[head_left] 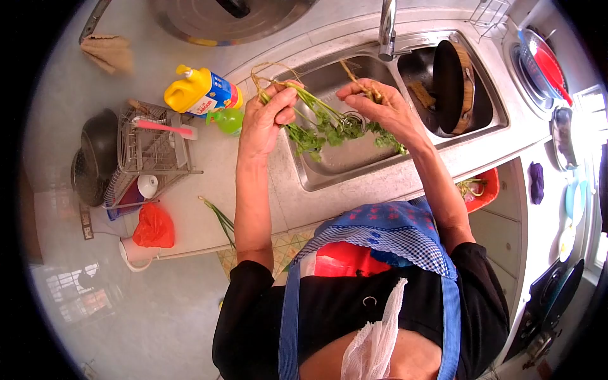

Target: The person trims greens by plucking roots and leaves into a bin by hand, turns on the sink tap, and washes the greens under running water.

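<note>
Nearest to us, in the head view, a white mesh cloth (377,345) hangs at the wearer's neck, over a black top (253,320) and a blue apron (392,221). Beyond it, we see both hands raised over the left basin (345,163) of the sink. The left hand (266,117) has its fingers curled in, thumb laid across, closed on the stems of some leafy green herbs (324,126); thin pale roots arch above these fingers, while the leaves spread below and to the right, between the hands and over the basin. The right hand (383,104) has thumb and fingers drawn narrow, pinching stems near a rooty end; a pale root sticks up past the fingertips, and more leaves hang beneath the palm. As for writing, we find a yellow pump bottle (179,98) lying tilted at the basin's left, its blue label carrying a white panel with red letters that seem to read "LABOUR", though they are too small for us to be sure. On a green bottle (229,121) just beside it we can make out no words. The black top bears a small pale mark (370,301) curved like a C; we cannot tell whether it is a letter. A dark pan (448,92) leans in the right basin (486,114), near a brown scourer (420,95).
</note>
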Motion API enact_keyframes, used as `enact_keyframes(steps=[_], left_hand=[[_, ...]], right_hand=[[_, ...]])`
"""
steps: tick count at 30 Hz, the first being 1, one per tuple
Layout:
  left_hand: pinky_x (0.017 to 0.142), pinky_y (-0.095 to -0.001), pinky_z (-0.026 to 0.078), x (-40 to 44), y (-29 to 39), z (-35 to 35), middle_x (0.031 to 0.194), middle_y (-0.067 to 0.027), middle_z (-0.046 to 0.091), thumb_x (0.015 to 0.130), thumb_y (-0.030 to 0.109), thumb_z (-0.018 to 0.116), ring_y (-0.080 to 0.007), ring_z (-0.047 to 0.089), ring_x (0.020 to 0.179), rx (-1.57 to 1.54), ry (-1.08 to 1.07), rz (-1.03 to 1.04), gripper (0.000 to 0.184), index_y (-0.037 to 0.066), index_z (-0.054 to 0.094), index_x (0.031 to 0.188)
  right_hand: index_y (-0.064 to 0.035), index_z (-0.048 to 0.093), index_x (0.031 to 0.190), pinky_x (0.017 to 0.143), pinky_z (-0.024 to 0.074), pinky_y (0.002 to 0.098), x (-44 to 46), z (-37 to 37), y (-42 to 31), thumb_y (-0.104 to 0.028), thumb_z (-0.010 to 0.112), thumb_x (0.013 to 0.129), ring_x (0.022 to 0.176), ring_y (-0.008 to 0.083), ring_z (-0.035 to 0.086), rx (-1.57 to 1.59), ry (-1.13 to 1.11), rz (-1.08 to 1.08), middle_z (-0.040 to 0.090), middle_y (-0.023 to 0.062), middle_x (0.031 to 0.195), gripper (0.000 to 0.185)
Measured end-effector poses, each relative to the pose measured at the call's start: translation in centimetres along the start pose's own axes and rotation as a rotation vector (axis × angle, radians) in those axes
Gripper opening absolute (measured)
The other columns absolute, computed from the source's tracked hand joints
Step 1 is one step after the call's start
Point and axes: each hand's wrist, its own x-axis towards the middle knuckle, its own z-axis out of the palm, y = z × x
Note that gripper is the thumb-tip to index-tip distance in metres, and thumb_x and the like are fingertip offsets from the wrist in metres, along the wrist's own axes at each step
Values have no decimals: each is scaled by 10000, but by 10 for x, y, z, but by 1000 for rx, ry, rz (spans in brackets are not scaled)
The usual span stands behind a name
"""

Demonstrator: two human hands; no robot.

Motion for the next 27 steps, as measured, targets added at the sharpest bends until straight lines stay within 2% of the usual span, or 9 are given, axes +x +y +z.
enact_keyframes(steps=[4,6,10,13,15,17,23,25,27], left_hand=[[496,-152,266,1,0,-1,724,32,449,823,129,593,-17,327,552,0,-6,1,182,-6,611,944],[495,-151,268,-1,1,3,716,37,453,823,126,595,-15,331,551,27,-1,12,178,-7,613,941],[495,-154,273,-3,-1,3,693,54,465,826,128,602,-14,340,549,150,23,38,173,-9,619,931],[494,-158,273,-1,-4,0,689,56,471,829,129,604,-17,336,547,183,25,70,174,-8,620,935],[494,-159,272,-1,-4,1,694,55,474,829,126,603,-18,334,548,171,23,78,170,-6,620,936],[494,-160,271,0,-4,1,699,54,478,830,122,602,-20,333,549,159,22,88,166,-4,621,936],[498,-160,256,-2,-2,3,698,42,442,838,105,573,-20,316,548,103,17,61,157,-6,606,944],[495,-161,268,-2,-4,1,740,43,484,834,99,585,-19,326,560,37,-8,56,157,-1,618,949],[496,-162,269,-2,-5,-1,742,43,482,836,98,581,-19,325,561,30,-11,54,155,-1,618,949]], right_hand=[[-41,617,989,615,382,203,9,3,6,-188,606,830,714,40,476,-11,-109,-29,567,-37,781,217],[-36,616,954,592,374,197,10,1,2,-164,609,825,674,36,465,-97,-219,61,549,-43,733,182],[-44,614,917,556,354,187,11,-2,2,-175,594,838,627,30,444,-151,-175,38,526,-51,689,154],[-42,617,877,536,362,202,10,-6,-6,-198,563,841,607,41,454,-88,-178,54,534,-23,652,169],[-40,603,891,499,310,176,9,-7,-13,-204,543,875,570,16,402,86,-276,229,507,-51,655,175],[-28,603,890,481,302,180,9,-1,-5,-201,539,880,555,15,398,146,-262,204,507,-50,640,185],[-13,618,869,483,344,189,8,11,-2,-170,608,821,551,30,458,-202,-196,147,536,-26,609,164],[-12,629,849,486,362,198,6,14,-1,-168,634,800,554,38,475,-147,-167,123,552,-14,613,164],[-9,632,826,494,367,200,5,16,-2,-173,630,802,556,37,473,-229,-123,34,551,-9,606,166]])
